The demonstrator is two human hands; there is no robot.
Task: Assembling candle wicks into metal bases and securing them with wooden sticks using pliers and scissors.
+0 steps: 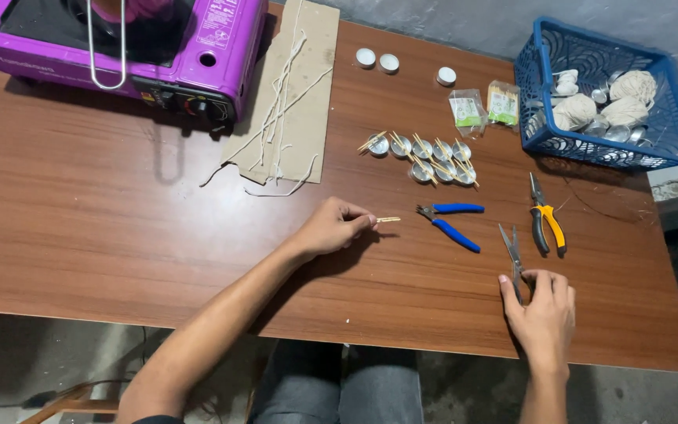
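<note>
My left hand (pixel 333 227) rests on the brown wooden table (pixel 119 235), fingers pinched on a short thin wooden stick (pixel 388 219) that lies flat and points right. My right hand (pixel 541 314) sits near the table's front edge, fingers closed on the handles of grey scissors (pixel 511 253), whose blades point away from me. Blue-handled pliers (pixel 450 221) lie between the two hands. Behind them stands a cluster of several small metal cups (pixel 427 159) with sticks laid across them.
Orange-and-black pliers (pixel 546 219) lie right of the scissors. A blue basket (pixel 672 126) with string balls and cups stands back right. A purple portable gas stove (pixel 127 43) is back left, beside cardboard (pixel 308 71) with loose wick strands. Two small packets (pixel 483 106) and three white cups (pixel 388 62) lie farther back.
</note>
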